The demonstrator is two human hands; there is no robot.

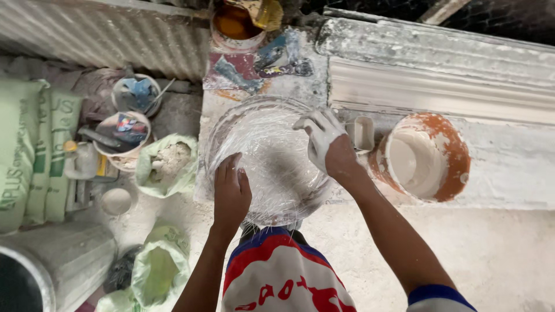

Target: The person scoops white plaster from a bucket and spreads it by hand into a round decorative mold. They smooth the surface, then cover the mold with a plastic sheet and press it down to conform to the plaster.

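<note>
A round mat of white glass fibre is pressed flat at the left end of the plaster-caked bench, its near rim overhanging the front edge; it looks thin, shiny and half transparent, with loose strands. It is held by the left hand with fingers laid close together and by the plaster-white right hand with fingers spread wide. It could be dragged off the edge, or the orange bucket of plaster just beside could be knocked by the right forearm

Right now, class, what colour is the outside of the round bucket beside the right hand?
Orange, smeared white, seen from the head view: round bucket.
</note>
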